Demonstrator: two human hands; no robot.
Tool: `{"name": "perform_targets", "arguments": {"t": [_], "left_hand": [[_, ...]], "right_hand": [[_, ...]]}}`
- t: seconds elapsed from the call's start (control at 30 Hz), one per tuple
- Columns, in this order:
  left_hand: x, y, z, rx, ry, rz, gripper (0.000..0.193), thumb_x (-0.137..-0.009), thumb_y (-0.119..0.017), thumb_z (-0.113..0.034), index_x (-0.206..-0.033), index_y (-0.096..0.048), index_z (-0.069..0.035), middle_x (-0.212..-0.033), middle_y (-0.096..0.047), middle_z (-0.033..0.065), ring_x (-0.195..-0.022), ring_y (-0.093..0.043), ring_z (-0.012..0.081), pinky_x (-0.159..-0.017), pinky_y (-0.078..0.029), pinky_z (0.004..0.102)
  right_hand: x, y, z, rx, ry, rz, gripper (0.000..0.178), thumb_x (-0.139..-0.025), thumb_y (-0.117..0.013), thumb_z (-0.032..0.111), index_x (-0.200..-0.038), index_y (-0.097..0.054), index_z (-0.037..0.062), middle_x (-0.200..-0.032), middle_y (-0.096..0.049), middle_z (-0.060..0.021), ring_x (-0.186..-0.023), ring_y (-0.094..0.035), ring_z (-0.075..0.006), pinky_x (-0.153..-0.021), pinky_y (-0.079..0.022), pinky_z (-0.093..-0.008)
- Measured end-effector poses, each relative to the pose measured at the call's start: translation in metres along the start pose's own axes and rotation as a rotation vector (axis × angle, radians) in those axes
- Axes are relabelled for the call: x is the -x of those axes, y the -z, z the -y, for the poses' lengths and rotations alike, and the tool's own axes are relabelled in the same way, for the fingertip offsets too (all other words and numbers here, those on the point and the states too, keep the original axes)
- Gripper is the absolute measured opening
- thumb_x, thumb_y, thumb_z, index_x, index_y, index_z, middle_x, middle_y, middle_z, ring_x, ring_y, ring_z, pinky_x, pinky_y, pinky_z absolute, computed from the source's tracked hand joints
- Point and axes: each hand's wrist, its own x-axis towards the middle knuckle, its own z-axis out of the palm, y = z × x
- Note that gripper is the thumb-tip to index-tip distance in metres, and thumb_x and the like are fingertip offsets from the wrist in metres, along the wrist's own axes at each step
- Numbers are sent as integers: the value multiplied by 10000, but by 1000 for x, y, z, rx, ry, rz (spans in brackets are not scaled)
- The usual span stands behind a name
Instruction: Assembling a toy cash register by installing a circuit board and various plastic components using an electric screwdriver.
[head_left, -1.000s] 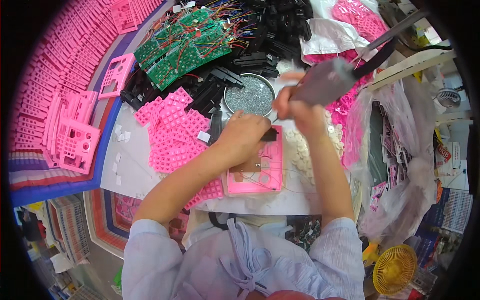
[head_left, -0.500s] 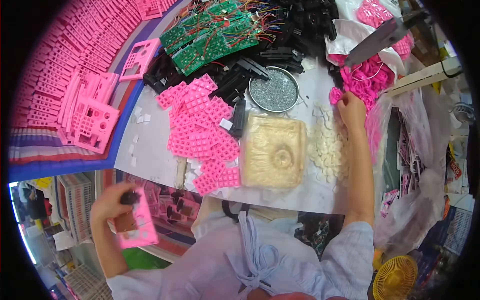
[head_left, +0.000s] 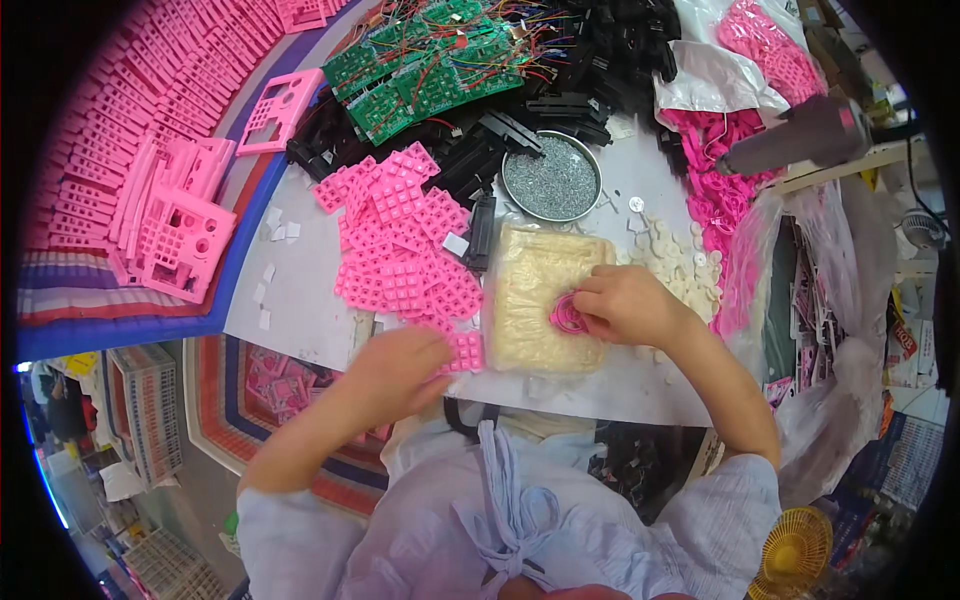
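My right hand (head_left: 625, 305) is closed on a pink loop-shaped part (head_left: 568, 314), held over the yellowish plastic-wrapped pad (head_left: 520, 345). At the near end of a heap of pink rubber keypads (head_left: 400, 285), my left hand (head_left: 400, 368) is smeared by motion. It covers part of the lowest keypads, and I cannot make out whether it holds one. Beside my right hand lie many small cream-white discs (head_left: 690, 262). The pile of pink loop parts (head_left: 715, 200) spreads at the right, beneath a white bag.
A round metal dish of small screws (head_left: 552, 178) stands behind the pad, beside black plastic parts (head_left: 470, 165). Green circuit boards (head_left: 430, 75) with wires lie farther back. Pink casings (head_left: 185, 235) fill the left side. An electric screwdriver (head_left: 800, 140) hangs at the upper right.
My right hand has come from the pink pile to the pad with a pink loop part. My left hand has left the pink casing it held low at left and moved to the keypads.
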Motion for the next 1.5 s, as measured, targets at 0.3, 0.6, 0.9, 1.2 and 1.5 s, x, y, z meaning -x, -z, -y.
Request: {"name": "perform_targets", "arguments": {"t": [0.3, 0.6, 0.9, 1.2, 1.5], "left_hand": [[-94, -71, -29, -226, -348, -92, 628, -797, -732, -377, -1277, -577, -2, -1279, -558, 128, -1266, -478, 289, -1107, -325, 494], [-93, -40, -7, 132, -320, -151, 610, -803, -738, -325, -1319, -550, -58, -1263, -565, 150, -1234, -501, 329, -1052, -386, 498], [-64, 193, 269, -584, 670, -909, 782, -741, -787, -457, -1256, -540, 78, -1196, -596, 283, -1127, -572, 423, -1006, -455, 455], [-87, 243, 415, -441, 875, -507, 1050, -670, -779, -516, -1425, -346, 71, -1261, -605, 268, -1143, -615, 358, -954, -499, 432], [-9, 270, 238, -193, 406, -1153, 492, -1001, -595, -346, -1405, -508, -79, -1242, -601, 121, -1026, -613, 196, -806, -504, 270]], "right_hand": [[-3, -19, -14, -75, 67, -97, 197, -700, -745, 164, -842, -629, 92, -844, -622, -38, -809, -616, -255, -683, -537, -372], [42, -24, 26, -135, -244, -445, 252, -705, -728, 21, -949, -680, 60, -911, -626, -111, -832, -593, -316, -706, -496, -405], [74, -21, 38, -224, -466, -578, 171, -721, -691, -57, -867, -658, 26, -834, -632, -113, -749, -589, -298, -655, -473, -375], [100, -14, 37, -120, -447, -517, 159, -726, -716, 12, -871, -681, 69, -772, -637, -108, -714, -612, -308, -618, -489, -408], [255, 33, -27, 217, -1194, -745, 139, -812, -684, 126, -924, -700, 45, -820, -684, -123, -770, -669, -277, -696, -518, -379]]}}
